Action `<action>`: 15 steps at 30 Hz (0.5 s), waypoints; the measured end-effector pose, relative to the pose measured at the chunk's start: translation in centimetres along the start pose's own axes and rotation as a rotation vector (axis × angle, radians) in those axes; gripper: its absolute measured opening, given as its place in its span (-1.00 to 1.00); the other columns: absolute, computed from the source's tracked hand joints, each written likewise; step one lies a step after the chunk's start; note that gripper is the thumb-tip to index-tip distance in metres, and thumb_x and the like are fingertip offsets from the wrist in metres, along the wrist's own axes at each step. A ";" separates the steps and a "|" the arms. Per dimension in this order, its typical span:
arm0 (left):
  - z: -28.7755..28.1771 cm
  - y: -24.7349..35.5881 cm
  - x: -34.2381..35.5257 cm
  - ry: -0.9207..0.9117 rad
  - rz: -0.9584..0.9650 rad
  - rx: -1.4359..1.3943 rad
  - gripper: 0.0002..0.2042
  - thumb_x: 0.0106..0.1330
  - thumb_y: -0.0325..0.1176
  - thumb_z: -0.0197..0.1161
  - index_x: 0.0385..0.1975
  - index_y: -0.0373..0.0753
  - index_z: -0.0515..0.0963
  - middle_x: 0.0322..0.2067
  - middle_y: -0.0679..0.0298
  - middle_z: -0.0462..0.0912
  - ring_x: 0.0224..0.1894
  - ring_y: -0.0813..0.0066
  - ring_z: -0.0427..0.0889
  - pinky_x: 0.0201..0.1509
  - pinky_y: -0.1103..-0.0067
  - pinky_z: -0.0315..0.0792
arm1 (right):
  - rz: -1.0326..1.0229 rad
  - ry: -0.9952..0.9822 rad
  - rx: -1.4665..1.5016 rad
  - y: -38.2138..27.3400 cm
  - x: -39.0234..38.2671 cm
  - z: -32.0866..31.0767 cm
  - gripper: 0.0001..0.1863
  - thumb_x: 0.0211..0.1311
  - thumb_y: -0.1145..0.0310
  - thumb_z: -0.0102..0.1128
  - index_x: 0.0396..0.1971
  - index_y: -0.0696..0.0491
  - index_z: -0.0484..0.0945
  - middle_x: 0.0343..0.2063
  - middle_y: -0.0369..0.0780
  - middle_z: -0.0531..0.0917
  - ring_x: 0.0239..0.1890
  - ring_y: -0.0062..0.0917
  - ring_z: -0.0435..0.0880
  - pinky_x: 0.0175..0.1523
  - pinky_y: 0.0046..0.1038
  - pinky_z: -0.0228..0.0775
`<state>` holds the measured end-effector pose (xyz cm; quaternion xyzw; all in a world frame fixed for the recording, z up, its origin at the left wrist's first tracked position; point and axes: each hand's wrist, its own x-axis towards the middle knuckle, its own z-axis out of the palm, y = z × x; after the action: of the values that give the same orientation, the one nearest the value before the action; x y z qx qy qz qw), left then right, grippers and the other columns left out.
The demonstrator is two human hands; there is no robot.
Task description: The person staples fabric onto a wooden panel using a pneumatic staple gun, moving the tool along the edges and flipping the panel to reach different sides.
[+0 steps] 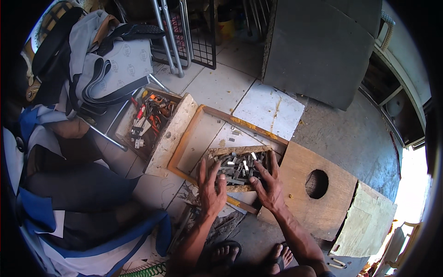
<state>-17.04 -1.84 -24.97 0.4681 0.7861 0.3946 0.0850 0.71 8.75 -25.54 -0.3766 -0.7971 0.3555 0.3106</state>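
Observation:
A small, shallow wooden box (240,150) sits between my hands, full of short grey metal strips (240,167) that look like staple strips. My left hand (212,193) grips its left side, with thumb and index finger over the inner edge and the other fingers outside. At the right side, my right hand (270,187) holds the wall in the same way, thumb and index finger over the strips. Around the box lies a rectangular wooden frame (184,138) on the tiles. Whether the box rests on the floor or is slightly raised, I cannot tell.
A wooden drawer (173,138) of pliers and other hand tools stands to the left. On the right lies a plywood board (295,177) with a round hole. Fabric rolls (120,60) and cushions crowd the left; a dark panel (318,51) leans at the back.

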 end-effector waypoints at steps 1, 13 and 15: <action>-0.3 0.1 0.3 0.024 0.012 0.015 -0.62 0.44 -0.27 0.14 0.22 -0.16 0.51 0.39 -0.15 0.17 0.40 -0.24 0.16 0.46 0.08 0.05 | -0.047 -0.009 -0.067 0.1 0.0 -0.1 -0.38 0.28 0.13 0.32 0.30 0.02 0.44 0.42 0.16 0.15 0.45 0.11 0.14 0.47 -0.08 0.06; -1.2 0.4 5.8 -0.117 0.103 0.162 -0.85 0.15 -0.40 0.40 -0.28 -0.14 0.64 0.19 0.07 0.46 0.31 -0.07 0.32 0.37 0.06 0.14 | 0.032 0.047 -0.016 -1.2 0.2 -1.2 -0.47 0.35 0.24 0.21 0.23 0.19 0.43 0.34 0.11 0.32 0.38 0.03 0.30 0.43 -0.11 0.16; -1.3 0.2 5.8 -0.109 0.100 0.111 -0.83 0.09 -0.46 0.44 -0.33 -0.16 0.61 0.16 0.09 0.49 0.25 -0.04 0.40 0.34 0.12 0.18 | 0.077 0.051 0.031 -1.5 0.5 -1.7 -0.49 0.38 0.23 0.18 0.22 0.18 0.44 0.32 0.08 0.36 0.34 -0.01 0.36 0.39 -0.12 0.23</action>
<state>-20.73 2.17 -22.57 0.5313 0.7768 0.3281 0.0817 1.22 9.03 -23.29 -0.4109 -0.7682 0.3698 0.3230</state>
